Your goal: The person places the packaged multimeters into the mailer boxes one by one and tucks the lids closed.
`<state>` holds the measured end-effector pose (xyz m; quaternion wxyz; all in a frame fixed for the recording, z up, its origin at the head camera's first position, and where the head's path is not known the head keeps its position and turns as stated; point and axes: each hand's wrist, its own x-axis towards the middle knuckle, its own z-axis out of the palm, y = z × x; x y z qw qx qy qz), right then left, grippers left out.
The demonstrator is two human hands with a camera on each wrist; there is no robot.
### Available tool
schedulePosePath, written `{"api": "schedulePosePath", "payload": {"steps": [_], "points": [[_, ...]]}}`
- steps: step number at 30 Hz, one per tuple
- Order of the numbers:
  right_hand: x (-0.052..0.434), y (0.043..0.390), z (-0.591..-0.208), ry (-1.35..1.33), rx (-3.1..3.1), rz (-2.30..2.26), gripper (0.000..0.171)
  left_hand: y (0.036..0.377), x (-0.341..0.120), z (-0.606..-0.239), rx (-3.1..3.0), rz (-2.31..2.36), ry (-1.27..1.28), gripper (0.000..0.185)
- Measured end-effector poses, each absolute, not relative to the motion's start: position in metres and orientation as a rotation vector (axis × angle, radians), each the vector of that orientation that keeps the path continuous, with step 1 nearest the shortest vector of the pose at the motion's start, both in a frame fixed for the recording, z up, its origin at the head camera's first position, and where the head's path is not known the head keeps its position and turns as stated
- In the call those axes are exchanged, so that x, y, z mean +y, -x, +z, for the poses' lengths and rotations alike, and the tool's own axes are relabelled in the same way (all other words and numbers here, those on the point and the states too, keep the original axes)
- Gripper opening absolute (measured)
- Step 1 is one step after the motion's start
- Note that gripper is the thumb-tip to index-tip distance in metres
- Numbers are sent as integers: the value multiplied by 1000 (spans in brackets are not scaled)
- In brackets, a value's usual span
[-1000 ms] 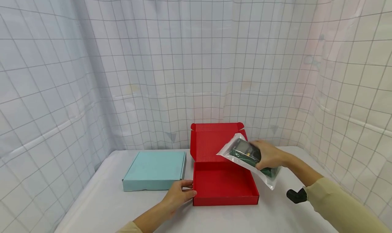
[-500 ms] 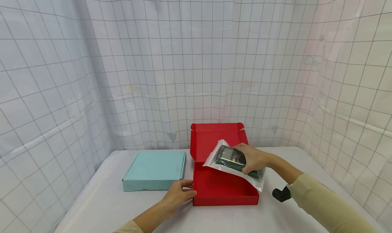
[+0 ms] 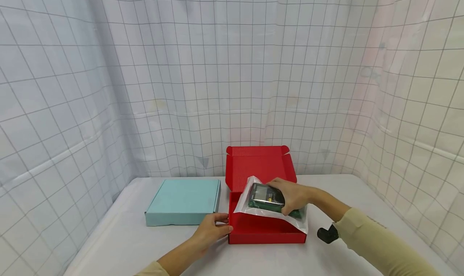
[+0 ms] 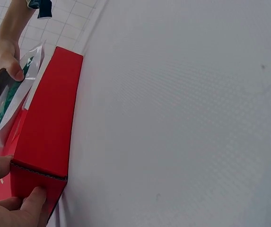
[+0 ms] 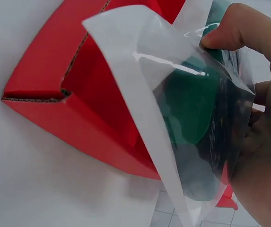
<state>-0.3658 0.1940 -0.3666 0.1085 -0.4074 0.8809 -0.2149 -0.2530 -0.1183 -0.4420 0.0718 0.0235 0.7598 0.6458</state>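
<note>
Gripping tilted, clear-and-white plastic pouch [image 3: 262, 197], R hand [image 3: 293, 193] has its long axis approx. L-to-R over open red cardboard box [image 3: 267, 238]; L hand [image 3: 210, 231], farther off, pinches box's wall.

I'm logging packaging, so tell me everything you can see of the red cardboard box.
The red cardboard box is a shallow, rectangular tray with a hinged lid standing open at the back, its flaps and rounded tabs showing. Corrugated layers are visible at its cut edges. It sits flat on the white tabletop. The left hand grips its left wall, while the right hand holds a clear plastic packet over its opening; whether the packet touches it is unclear.
</note>
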Motion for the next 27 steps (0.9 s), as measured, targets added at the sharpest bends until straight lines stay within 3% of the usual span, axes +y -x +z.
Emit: {"api": "schedulePosePath", "payload": {"steps": [27], "points": [[158, 361, -372, 1216, 2519, -372, 101, 252, -117, -440, 2310, 1919, -58, 49]]}}
